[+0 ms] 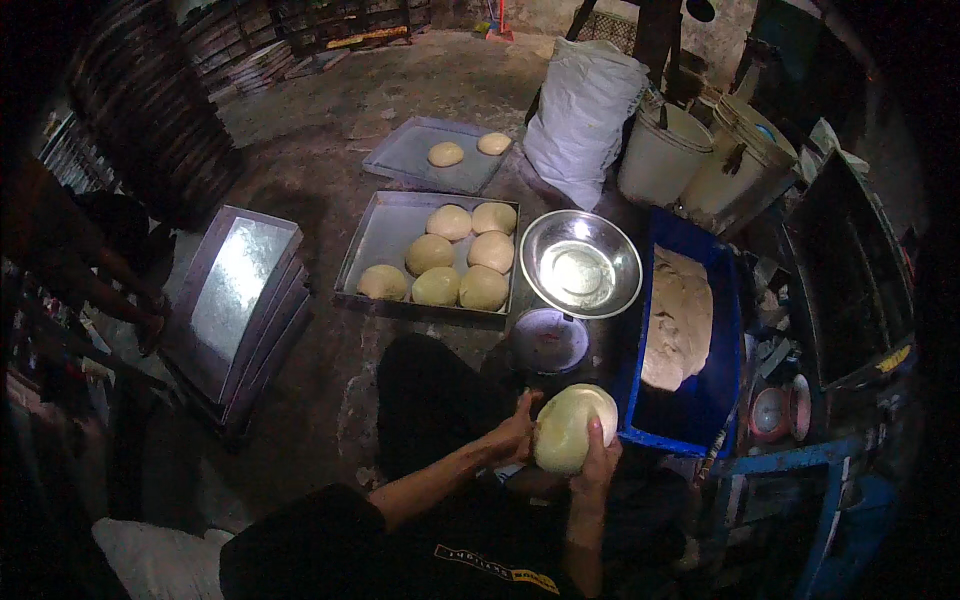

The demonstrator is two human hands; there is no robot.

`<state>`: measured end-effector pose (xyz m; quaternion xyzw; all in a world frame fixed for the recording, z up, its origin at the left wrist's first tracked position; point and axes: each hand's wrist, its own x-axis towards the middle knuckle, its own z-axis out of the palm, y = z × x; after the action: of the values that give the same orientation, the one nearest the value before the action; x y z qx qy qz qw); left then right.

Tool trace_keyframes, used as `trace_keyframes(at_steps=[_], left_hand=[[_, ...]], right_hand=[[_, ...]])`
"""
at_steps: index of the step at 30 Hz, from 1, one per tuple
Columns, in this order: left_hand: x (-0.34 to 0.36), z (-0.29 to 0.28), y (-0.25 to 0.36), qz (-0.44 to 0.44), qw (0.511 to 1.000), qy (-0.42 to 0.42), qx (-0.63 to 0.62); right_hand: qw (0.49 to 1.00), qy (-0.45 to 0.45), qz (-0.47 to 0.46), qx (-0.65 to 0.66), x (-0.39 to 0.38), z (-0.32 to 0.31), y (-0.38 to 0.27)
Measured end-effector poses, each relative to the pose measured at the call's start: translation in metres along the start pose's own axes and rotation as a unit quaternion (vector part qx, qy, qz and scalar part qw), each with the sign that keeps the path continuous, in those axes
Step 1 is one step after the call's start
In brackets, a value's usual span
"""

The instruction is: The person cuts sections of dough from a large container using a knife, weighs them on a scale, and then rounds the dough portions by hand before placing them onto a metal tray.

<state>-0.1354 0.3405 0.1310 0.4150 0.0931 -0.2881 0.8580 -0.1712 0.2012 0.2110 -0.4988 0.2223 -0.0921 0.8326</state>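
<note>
A large, smooth ball of dough (562,432) is held between my two hands above my lap. My left hand (515,430) presses its left side, fingers partly hidden behind it. Against its right side lies my right hand (598,460), thumb up over the surface. Just beyond is a scale with a round pale pan (550,341), and behind that a shiny steel bowl (581,263). To the right, a blue tub (632,400) contains a big mass of dough (678,320). Several dough balls (436,286) sit in a metal tray (375,225) ahead on the left.
Farther off, another tray (410,150) carries two dough balls. Stacked trays (235,290) stand at the left, near another person's arm (110,265). A white sack (580,110) and pale buckets (668,150) stand at the back right, with a dark open box (850,270) at far right.
</note>
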Motion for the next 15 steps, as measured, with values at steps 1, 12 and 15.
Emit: trace_keyframes(at_steps=[1, 12, 15], left_hand=[[0.011, -0.012, -0.016, 0.121, 0.98, 0.058, 0.148], [-0.005, 0.011, 0.039, -0.029, 0.998, 0.045, 0.036], [-0.016, 0.018, 0.05, 0.023, 0.995, 0.094, -0.034]], right_hand=[[0.996, -0.039, -0.022, -0.073, 0.0, 0.0, -0.001], [0.988, -0.108, -0.018, -0.113, 0.045, -0.009, 0.014], [0.969, -0.101, -0.115, -0.193, 0.041, -0.016, 0.042]])
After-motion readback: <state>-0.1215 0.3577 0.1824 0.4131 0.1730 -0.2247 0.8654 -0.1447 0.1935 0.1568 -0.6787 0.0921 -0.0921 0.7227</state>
